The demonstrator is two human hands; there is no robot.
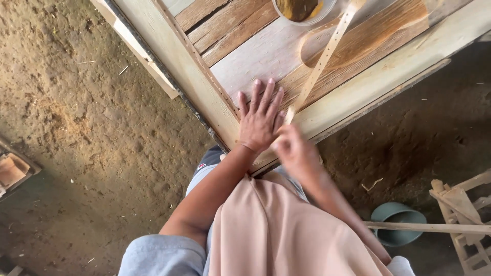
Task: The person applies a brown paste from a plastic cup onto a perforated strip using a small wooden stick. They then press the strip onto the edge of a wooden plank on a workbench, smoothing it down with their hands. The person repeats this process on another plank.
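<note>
Blurred at the right hand [294, 153]; fingers impossible to count, though seemingly closed around the near end of the long pale wooden strip with a row of small holes [323, 58]. Exact pinch not readable through the blur. Cut off at the top edge: the round translucent bowl of brown-yellow paste [302, 9], only its lower half in view, and the far end of the strip beside it. Cropped at the right border too, the pale wooden slatted frame [463, 214] and the thin stick [424, 227] lying across the grey-green round basin [396, 222].

Spread flat, the left hand [260, 120], fingers fanned and palm pressed on the weathered wooden panel with pale painted frame [174, 66], just left of the strip's near end, almost touching it. Running diagonally from the right hand up and away across the panel, the strip, lying over a darker glossy brown patch [368, 36] on the boards.

Close under both wrists, the panel's near edge; beyond it, knees under peach cloth [271, 230]. Open sandy dirt floor [76, 102] wide to the left; darker ground to the right, narrowed by the basin and frame.
</note>
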